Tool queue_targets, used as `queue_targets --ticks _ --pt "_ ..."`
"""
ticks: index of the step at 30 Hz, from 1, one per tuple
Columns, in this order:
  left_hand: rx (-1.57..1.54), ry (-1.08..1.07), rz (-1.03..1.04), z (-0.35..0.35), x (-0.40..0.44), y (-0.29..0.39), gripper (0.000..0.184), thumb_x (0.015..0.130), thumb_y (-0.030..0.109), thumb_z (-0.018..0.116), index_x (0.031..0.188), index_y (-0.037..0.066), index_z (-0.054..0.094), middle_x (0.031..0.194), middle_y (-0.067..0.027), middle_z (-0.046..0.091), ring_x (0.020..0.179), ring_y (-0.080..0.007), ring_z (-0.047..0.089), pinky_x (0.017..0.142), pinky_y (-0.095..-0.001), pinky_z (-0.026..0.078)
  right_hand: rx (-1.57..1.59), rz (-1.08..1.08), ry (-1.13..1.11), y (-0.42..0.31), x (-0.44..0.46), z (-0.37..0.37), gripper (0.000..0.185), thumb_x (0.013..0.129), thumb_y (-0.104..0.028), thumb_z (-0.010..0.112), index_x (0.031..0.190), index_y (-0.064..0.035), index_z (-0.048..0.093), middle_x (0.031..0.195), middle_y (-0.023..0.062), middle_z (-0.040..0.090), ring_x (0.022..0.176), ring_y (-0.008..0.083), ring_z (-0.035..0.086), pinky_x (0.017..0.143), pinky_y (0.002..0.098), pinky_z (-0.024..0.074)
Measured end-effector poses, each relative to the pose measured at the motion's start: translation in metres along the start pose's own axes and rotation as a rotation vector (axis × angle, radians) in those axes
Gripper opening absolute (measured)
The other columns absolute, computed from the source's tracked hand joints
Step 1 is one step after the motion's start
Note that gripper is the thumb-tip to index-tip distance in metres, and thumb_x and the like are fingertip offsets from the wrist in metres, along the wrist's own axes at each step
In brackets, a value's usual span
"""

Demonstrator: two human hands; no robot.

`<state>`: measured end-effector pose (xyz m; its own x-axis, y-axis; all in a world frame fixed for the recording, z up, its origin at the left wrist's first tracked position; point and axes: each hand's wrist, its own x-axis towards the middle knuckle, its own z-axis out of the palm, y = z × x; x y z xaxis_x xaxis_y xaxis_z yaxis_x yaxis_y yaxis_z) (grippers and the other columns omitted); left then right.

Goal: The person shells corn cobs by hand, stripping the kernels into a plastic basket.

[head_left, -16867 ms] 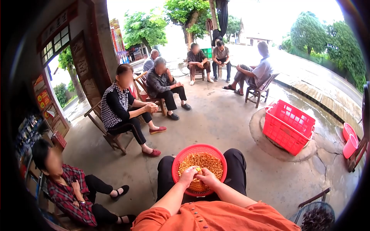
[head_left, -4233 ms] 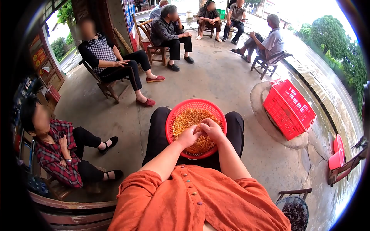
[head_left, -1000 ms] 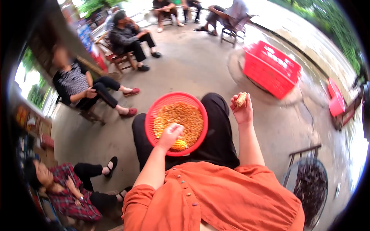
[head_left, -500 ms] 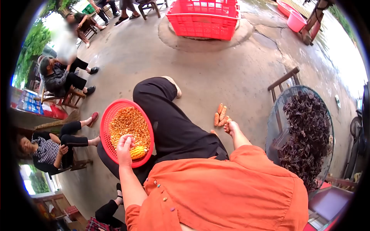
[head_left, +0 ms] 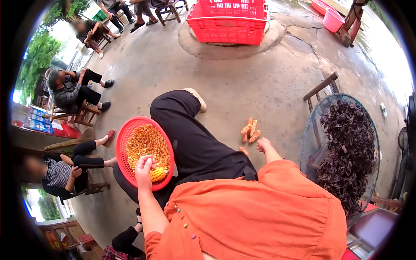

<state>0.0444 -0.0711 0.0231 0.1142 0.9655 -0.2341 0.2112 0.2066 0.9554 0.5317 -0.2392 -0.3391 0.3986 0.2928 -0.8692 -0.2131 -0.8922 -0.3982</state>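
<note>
A round red plastic basket (head_left: 123, 163) rests on my lap, heaped with loose corn kernels (head_left: 145, 141). A yellow ear of corn (head_left: 159, 173) lies at its near side. Over the basket's edge, right beside that ear, is my left hand (head_left: 144, 170), thumb and fingers pressed together; whatever is between them is hidden. My right hand (head_left: 263, 145) hangs low on my right side, its fingers curled in with no cob showing in them. Just beyond it, several bare corncobs (head_left: 250, 129) lie in a small pile on the concrete, and one more cob (head_left: 244, 151) sits nearer my knee.
To my right, a wide mesh tray of dark dried leaves (head_left: 346, 147) stands by a wooden chair (head_left: 320, 86). Red crates (head_left: 227, 30) are ahead, with a pink bucket (head_left: 333, 21) at far right. Seated people (head_left: 67, 93) line the left side.
My right hand has let go of a corncob, which now lies with the others on the floor. My left hand stays at the basket. The view has shifted slightly.
</note>
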Motion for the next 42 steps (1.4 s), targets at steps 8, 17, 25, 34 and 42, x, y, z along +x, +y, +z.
queue_targets --ticks 8,17,25,34,42 --pt "0.014 0.005 -0.015 0.002 0.000 0.001 0.016 0.098 0.012 0.059 0.109 0.003 0.065 0.088 -0.0030 0.064 0.072 -0.0073 0.055 0.072 -0.0226 0.047 -0.529 -0.105 -0.497 0.043 -0.035 0.040 0.025 0.091 -0.024 0.062 0.112 -0.0126 0.068 0.101 0.0073 0.070 0.078 0.0212 0.068 0.069 0.0369 0.0540" --pt "0.094 0.016 -0.018 0.007 0.001 -0.001 0.016 0.097 0.012 0.058 0.108 0.003 0.065 0.087 -0.0025 0.065 0.071 -0.0072 0.056 0.069 -0.0215 0.046 -0.743 -0.376 -0.556 0.042 0.007 0.107 0.037 0.086 -0.026 0.066 0.121 -0.0133 0.064 0.109 0.0095 0.070 0.096 0.0247 0.067 0.082 0.0380 0.0522" --pt "0.108 0.019 -0.021 0.005 0.000 -0.003 0.017 0.097 0.012 0.059 0.109 0.003 0.066 0.087 -0.0027 0.065 0.073 -0.0071 0.056 0.071 -0.0218 0.046 -0.799 -0.492 -0.393 0.045 0.045 0.097 0.045 0.084 -0.029 0.070 0.125 -0.0114 0.063 0.115 0.0099 0.071 0.107 0.0273 0.065 0.095 0.0358 0.0478" --pt "0.145 0.008 0.000 0.009 0.000 -0.002 0.017 0.097 0.012 0.059 0.109 0.002 0.066 0.088 -0.0036 0.066 0.074 -0.0074 0.057 0.073 -0.0224 0.047 -1.067 -0.394 0.069 -0.034 -0.101 0.044 0.047 0.087 -0.016 0.059 0.134 -0.0197 0.058 0.137 0.0107 0.057 0.126 0.0305 0.055 0.101 0.0414 0.0471" --pt "0.129 -0.010 -0.010 0.004 0.000 -0.006 0.016 0.097 0.009 0.060 0.110 0.001 0.065 0.092 -0.0039 0.065 0.080 -0.0096 0.059 0.074 -0.0231 0.048 -1.115 -0.432 -0.194 -0.009 -0.066 0.061 0.050 0.084 -0.016 0.062 0.133 -0.0142 0.055 0.140 0.0142 0.052 0.131 0.0327 0.050 0.107 0.0426 0.0445"
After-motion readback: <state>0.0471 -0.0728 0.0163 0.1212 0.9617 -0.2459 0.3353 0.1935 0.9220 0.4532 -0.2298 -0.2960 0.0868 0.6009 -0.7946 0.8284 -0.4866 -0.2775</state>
